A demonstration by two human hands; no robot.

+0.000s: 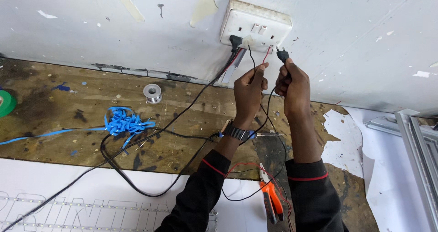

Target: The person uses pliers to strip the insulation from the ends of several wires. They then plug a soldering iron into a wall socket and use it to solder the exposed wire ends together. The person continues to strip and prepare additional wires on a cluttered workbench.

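Note:
My left hand (249, 91) is raised to the white double wall socket (255, 29), its fingertips pinching thin red and black wires (265, 56) that run up to the socket's right outlet. My right hand (292, 88) holds a black two-pin plug (282, 54) just right of those wires, its pins pointing up at the socket. A black plug (235, 41) sits in the left outlet. I wear a black wristwatch (236, 132) on the left wrist and dark sleeves with red trim.
A worn wooden bench (68, 104) carries a solder spool (152, 93), a tangle of blue ribbon (122, 121), looping black cables (137, 186), orange-handled pliers (273, 200) and a green tape roll (5, 102). A white sign panel with LED strips (82, 200) lies in front; aluminium profiles (417, 141) at right.

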